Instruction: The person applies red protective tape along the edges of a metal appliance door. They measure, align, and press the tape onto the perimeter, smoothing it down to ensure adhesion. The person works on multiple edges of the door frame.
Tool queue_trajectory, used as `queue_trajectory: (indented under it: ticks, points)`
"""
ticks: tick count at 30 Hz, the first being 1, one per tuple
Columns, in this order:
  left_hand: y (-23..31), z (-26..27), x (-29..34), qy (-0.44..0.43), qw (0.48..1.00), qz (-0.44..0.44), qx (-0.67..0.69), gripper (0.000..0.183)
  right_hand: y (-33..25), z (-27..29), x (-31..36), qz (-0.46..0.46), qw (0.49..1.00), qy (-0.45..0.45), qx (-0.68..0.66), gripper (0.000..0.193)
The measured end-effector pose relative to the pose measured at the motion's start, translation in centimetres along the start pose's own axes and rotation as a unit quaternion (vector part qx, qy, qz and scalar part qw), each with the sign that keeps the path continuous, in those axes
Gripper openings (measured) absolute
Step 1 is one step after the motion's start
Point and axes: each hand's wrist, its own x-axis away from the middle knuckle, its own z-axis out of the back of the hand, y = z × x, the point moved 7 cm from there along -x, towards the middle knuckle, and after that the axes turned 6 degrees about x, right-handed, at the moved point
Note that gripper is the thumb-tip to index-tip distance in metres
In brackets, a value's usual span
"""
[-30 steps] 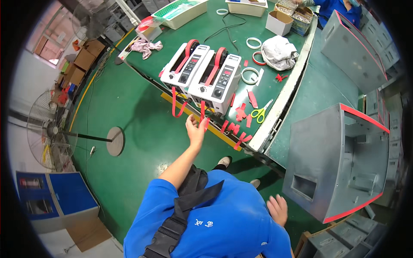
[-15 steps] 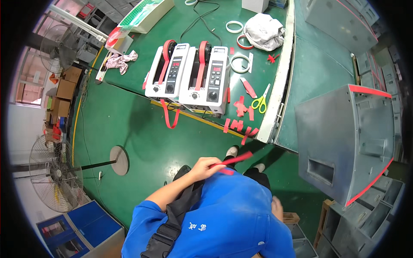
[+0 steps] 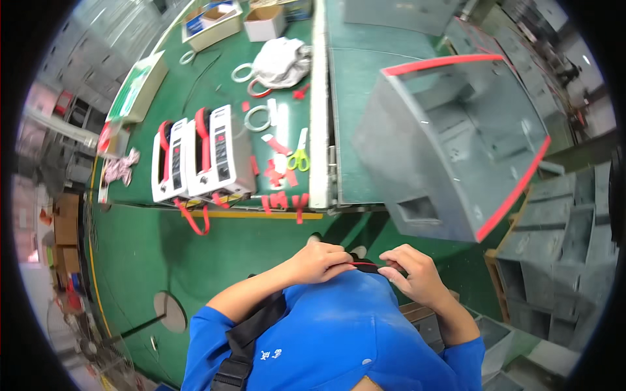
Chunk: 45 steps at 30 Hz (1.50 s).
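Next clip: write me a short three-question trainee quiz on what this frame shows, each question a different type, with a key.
1. True or false: both hands pinch the same strip of red tape.
2. Multiple choice: the scissors with yellow-green handles lie A) on the floor, B) on the green table, C) inside the grey housing.
3. Fill in: the two white tape dispensers stand to the person's ____.

Key
1. True: the left hand and right hand each hold one end, close to the chest.
2. B, near the cut red pieces.
3. Left; the red-edged housing is on the right.
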Motion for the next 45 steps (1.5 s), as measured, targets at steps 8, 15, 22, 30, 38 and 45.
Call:
queue_trajectory:
  ticks: [8, 15, 22, 30, 38, 45]
  points:
    - [3.5, -3.0, -7.3, -0.044, 0.996, -0.02, 0.072, 0.016, 0.8, 8.0, 6.2, 0.026, 0.987, 0.125, 0.097, 0.016]
    - [2.5, 2.9, -11.0, -0.018, 0.996, -0.008, 0.081, 0.016, 1.3, 15.2, 8.9, -0.007, 0.965, 0.225, 0.138, 0.022]
    - [2.1, 11.8, -15.0, 0.01, 0.997, 0.007, -0.074, 0.012, 1.7, 17.6, 7.6, -0.053, 0.949, 0.287, 0.116, 0.023]
    - [-1.3, 16.5, -19.3, 0.043, 0.994, 0.027, 0.098, 0.003, 4.7, 16.7, 5.9, -0.13, 0.913, 0.33, -0.202, 0.018]
    - [-5.1, 18.0, -21.7, 0.127, 0.947, 0.122, 0.269, 0.02, 6.2, 15.8, 5.8, -0.175, 0.867, 0.353, -0.306, 0.013]
    - [-6.2, 18.2, -23.5, 0.143, 0.931, 0.139, 0.307, 0.019, 6.5, 15.3, 6.0, -0.236, 0.855, 0.349, -0.303, 0.006]
